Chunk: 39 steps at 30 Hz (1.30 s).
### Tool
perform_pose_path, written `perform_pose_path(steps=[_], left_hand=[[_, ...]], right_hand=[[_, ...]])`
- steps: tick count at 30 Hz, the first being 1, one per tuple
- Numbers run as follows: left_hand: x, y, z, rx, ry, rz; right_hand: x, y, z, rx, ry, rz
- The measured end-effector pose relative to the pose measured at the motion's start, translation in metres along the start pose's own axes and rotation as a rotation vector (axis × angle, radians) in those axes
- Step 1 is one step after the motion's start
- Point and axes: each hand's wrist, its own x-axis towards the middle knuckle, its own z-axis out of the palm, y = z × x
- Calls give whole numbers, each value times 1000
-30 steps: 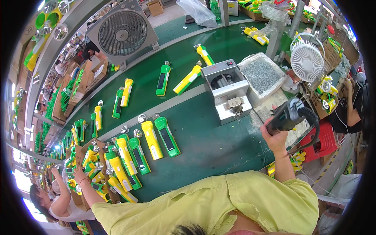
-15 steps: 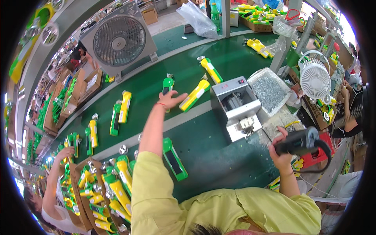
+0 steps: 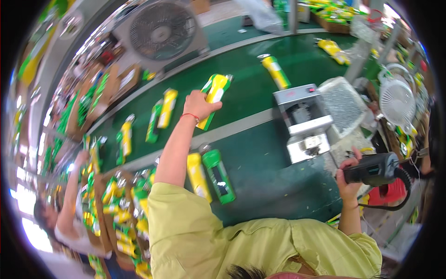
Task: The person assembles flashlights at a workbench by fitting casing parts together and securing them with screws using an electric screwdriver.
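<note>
Over the green belt, my left hand (image 3: 200,106) has its fingers wrapped round a yellow and green flashlight (image 3: 217,90); a second green body seems to lie against it, though the hand covers most of that. My right hand (image 3: 349,179) grips a black corded electric screwdriver (image 3: 371,169), its thin bit pointing up and left toward a small metal machine (image 3: 302,114). On the dark green bench by my left forearm are a green flashlight with a dark panel (image 3: 219,176) and a yellow one (image 3: 199,177), side by side.
A tray of small screws (image 3: 341,104) stands right of the machine. More flashlights (image 3: 275,72) lie along the belt (image 3: 241,60). At left, a co-worker's arm (image 3: 69,195) reaches over cartons of flashlights (image 3: 116,200). A box fan (image 3: 162,32) and a white fan (image 3: 397,100) flank the line.
My left hand has closed on flashlights that lay on the belt beside its spread fingers. The whole view has shifted, with the bench sliding right. My right hand still holds the screwdriver.
</note>
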Motion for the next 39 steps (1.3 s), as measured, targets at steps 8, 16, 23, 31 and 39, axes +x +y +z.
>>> perform_pose_path(steps=[8, 16, 23, 31, 39], left_hand=[[-285, -149, -85, 395, 520, -40], [-475, -255, -75, 561, 390, -436], [-483, -339, -56, 681, 501, -548], [-271, -96, -5, 345, 369, 525], [-193, 6, 99, 623, -50, 878]], right_hand=[[0, -4, 20, 243, 7, -47], [0, -35, 43, 415, 12, 11], [-6, -66, 35, 452, 9, -26], [-7, -92, 19, 726, -22, -9], [-1, -68, -24, 1023, -46, -79]])
